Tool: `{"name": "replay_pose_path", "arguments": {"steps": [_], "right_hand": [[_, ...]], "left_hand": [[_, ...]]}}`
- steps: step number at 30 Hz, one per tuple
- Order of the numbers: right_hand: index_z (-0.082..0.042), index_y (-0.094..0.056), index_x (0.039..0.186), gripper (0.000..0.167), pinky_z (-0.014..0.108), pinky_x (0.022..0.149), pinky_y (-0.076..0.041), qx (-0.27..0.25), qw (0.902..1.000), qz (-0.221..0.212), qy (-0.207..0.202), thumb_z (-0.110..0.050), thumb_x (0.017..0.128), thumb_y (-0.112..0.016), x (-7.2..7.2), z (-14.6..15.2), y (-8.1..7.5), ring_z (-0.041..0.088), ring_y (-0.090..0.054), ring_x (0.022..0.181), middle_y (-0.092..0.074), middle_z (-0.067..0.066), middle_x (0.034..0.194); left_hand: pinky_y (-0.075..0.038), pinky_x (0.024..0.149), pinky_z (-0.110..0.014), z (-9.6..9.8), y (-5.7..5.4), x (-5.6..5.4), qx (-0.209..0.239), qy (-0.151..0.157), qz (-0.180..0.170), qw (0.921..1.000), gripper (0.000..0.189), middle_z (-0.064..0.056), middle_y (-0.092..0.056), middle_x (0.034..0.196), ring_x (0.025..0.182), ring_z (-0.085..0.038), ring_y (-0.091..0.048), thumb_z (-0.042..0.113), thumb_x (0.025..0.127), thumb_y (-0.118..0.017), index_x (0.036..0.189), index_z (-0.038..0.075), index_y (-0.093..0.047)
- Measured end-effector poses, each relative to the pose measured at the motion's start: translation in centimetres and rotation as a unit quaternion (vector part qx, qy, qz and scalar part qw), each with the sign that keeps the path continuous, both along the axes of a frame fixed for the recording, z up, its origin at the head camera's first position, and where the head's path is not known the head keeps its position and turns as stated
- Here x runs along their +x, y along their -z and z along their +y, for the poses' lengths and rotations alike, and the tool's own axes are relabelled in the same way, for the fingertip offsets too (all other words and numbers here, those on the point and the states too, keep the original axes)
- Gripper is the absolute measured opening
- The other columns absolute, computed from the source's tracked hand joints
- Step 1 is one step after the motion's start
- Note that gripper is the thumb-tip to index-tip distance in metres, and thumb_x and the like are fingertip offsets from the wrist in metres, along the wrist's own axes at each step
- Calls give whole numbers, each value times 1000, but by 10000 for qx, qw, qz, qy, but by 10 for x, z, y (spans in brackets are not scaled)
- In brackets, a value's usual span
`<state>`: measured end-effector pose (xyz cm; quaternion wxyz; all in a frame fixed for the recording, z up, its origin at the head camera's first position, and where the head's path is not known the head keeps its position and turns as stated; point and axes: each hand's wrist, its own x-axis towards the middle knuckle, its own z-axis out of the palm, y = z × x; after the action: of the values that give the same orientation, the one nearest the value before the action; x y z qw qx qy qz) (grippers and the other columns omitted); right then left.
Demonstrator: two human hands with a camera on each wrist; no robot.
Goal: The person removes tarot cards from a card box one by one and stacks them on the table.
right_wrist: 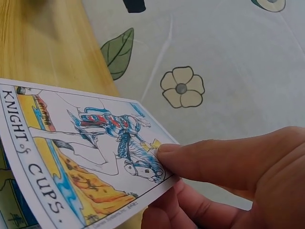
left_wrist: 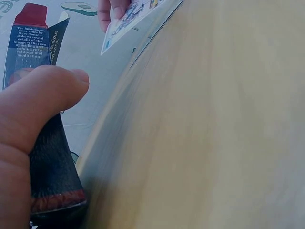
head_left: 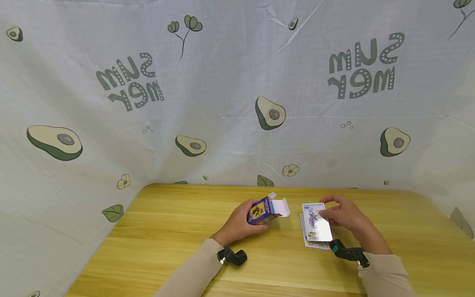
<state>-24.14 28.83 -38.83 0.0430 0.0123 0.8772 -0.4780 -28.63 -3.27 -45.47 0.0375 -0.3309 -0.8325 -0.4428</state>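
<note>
A purple card box (head_left: 261, 210) with its white end flaps folded out is gripped by my left hand (head_left: 241, 222). The left wrist view shows the thumb across the side of that box (left_wrist: 55, 162), over printed text. My right hand (head_left: 345, 214) pinches a tarot card (head_left: 315, 222) by its edge, between thumb and fingers. In the right wrist view this card (right_wrist: 95, 157) reads "Knight of Cups". Beneath it, another card (head_left: 311, 246) lies on the table, mostly covered; whether more cards lie under it I cannot tell.
Both hands are over a wooden table (head_left: 167, 231). Behind it hangs a pale cloth (head_left: 230, 82) printed with avocados, flowers and lettering. Each wrist carries a black strap with a camera; the left one (head_left: 233, 256) hangs over the tabletop.
</note>
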Motion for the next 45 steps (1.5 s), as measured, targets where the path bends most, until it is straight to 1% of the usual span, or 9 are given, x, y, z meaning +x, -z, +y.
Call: {"name": "replay_pose_path", "arguments": {"steps": [5,9,16,23,28,33,45], "right_hand": [[8,-44,126,43,34,67,-53,-83,9998,-160,-24,-8,91,-63,-2,1,5,24,-61,78,-65,23,100],[9,-44,126,44,34,67,-53,-85,9996,-274,15,-8,90,-64,-3,2,9,23,-61,76,-65,21,98],[8,-46,125,43,32,65,-53,-68,9994,-301,128,-7,89,-65,-4,1,14,23,-61,73,-66,20,97],[8,-47,123,42,32,64,-52,60,9994,-282,167,-7,88,-66,-4,0,15,23,-60,72,-65,20,95],[7,-48,121,41,32,64,-51,190,9992,-289,198,-8,87,-67,-3,0,16,22,-59,72,-65,19,94],[7,-52,117,39,31,64,-51,338,9988,-277,233,-8,86,-68,-2,-1,16,22,-58,72,-63,18,94],[7,-54,115,37,31,63,-49,619,9974,-304,229,-10,86,-68,-5,-1,18,22,-57,72,-63,18,91]], "left_hand": [[-47,77,-22,0,-1,1,-26,-42,51,10000,66,4,-57,106,91,-9,-53,43,78,-78,128,10,-50],[-47,77,-22,1,-2,1,-30,-36,26,10000,65,4,-57,106,91,-8,-53,42,78,-78,128,10,-50],[-47,76,-22,0,-2,1,18,-33,13,10000,65,4,-57,105,90,-8,-53,42,77,-78,127,10,-50],[-47,75,-23,0,-1,1,37,-67,-10,10000,65,5,-57,105,90,-8,-53,43,77,-78,127,13,-50],[-47,75,-23,0,-1,1,7,-64,1,10000,66,4,-57,105,90,-9,-53,44,77,-77,128,12,-50],[-47,78,-23,0,-2,2,-19,-37,1,10000,66,4,-57,107,92,-8,-53,43,78,-77,129,11,-49],[-47,78,-23,1,0,0,-30,-44,13,10000,66,4,-57,108,92,-9,-53,44,77,-77,128,11,-50]]}}
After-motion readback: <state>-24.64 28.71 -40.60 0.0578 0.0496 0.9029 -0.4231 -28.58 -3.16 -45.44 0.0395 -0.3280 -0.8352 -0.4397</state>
